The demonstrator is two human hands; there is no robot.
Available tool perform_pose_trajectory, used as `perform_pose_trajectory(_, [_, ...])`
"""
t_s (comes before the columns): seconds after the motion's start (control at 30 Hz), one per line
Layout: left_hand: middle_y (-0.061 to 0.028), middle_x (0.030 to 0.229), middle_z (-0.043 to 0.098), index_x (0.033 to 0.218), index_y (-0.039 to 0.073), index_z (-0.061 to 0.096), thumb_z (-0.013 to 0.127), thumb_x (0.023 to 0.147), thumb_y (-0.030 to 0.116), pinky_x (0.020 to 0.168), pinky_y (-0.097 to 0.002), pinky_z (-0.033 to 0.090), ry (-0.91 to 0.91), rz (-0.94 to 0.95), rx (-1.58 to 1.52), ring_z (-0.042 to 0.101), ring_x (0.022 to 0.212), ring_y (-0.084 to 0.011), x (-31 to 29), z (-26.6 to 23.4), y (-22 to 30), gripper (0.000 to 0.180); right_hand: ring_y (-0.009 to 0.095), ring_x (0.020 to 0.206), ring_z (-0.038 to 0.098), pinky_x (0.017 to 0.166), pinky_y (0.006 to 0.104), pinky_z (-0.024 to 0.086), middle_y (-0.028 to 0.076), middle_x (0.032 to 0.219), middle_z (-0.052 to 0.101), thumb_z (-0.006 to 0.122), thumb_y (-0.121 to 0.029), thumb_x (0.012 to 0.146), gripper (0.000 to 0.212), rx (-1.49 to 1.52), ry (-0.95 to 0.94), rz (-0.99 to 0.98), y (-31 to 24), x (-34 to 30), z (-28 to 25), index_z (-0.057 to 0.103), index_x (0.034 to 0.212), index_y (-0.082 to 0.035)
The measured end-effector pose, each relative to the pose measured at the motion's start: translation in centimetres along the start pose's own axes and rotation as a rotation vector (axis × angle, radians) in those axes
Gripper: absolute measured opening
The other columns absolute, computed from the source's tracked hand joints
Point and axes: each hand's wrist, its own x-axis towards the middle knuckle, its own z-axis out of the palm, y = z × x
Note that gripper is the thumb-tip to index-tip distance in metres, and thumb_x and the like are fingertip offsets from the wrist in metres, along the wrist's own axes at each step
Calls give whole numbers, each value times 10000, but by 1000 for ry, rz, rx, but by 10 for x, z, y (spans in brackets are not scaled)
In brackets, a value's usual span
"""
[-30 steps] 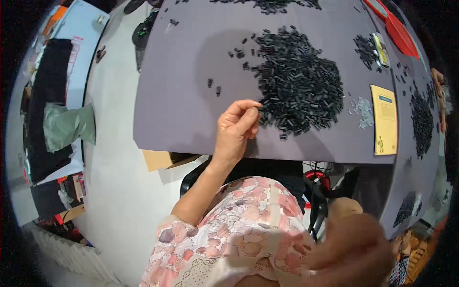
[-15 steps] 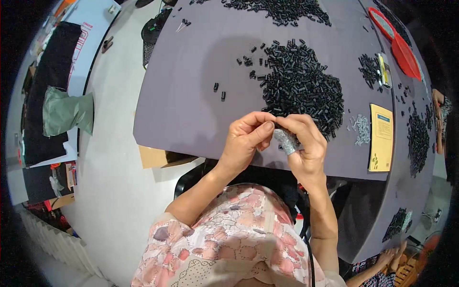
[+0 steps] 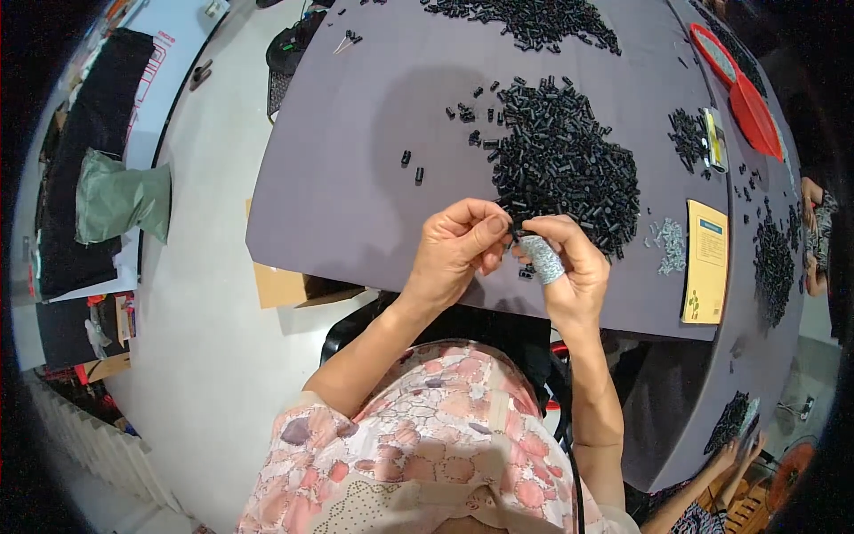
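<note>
My left hand (image 3: 458,247) and my right hand (image 3: 572,271) meet above the table's near edge, fingertips almost touching. Between them shows a small black piece (image 3: 515,230), mostly hidden by the fingers and pinched from both sides. A speckled silver-grey wrap (image 3: 542,259) covers my right thumb. Just beyond the hands lies a big heap of small black cylindrical parts (image 3: 565,165). Two loose black cylinders (image 3: 419,176) lie left of that heap, with several more scattered at its left edge.
A yellow booklet (image 3: 705,262) and small pale grey pieces (image 3: 669,246) lie to the right. Farther off are red baskets (image 3: 754,114) and another black heap (image 3: 525,20). An open cardboard box (image 3: 289,287) sits below the table's left corner. Another person's hands (image 3: 731,452) show at lower right.
The right thumb has turned, so more of its wrap faces me. The black piece shows more between the fingertips. The whole view has shifted slightly.
</note>
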Motion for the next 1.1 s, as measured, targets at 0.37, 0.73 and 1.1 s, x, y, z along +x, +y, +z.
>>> perform_pose_trajectory(0.37, [-11, 597, 518, 934, 30, 608, 564, 927, 224, 470, -202, 335, -56, -51, 41, 449, 501, -66, 2, -4, 2, 199, 186, 777, 639, 695, 271, 511, 113, 885, 636, 550, 126, 744, 243, -121, 26, -39, 10, -5, 6, 617, 950, 14])
perform_pose_trajectory(0.73, [-17, 748, 589, 1136, 10, 596, 583, 899, 97, 556, -189, 420, -42, -35, -15, 532, 628, -71, -2, 1, -2, 253, 131, 779, 631, 698, 246, 509, 89, 886, 641, 564, 101, 792, 204, -8, 81, 52, 9, -9, 6, 626, 971, 26])
perform_pose_trajectory(1.1, [-19, 773, 603, 1081, 16, 605, 593, 881, 50, 581, -205, 447, 5, -8, -151, 548, 650, -78, -1, 1, -12, 203, 144, 750, 633, 665, 247, 505, 95, 868, 650, 594, 110, 766, 209, -58, 102, 5, 16, -10, 8, 626, 952, 18])
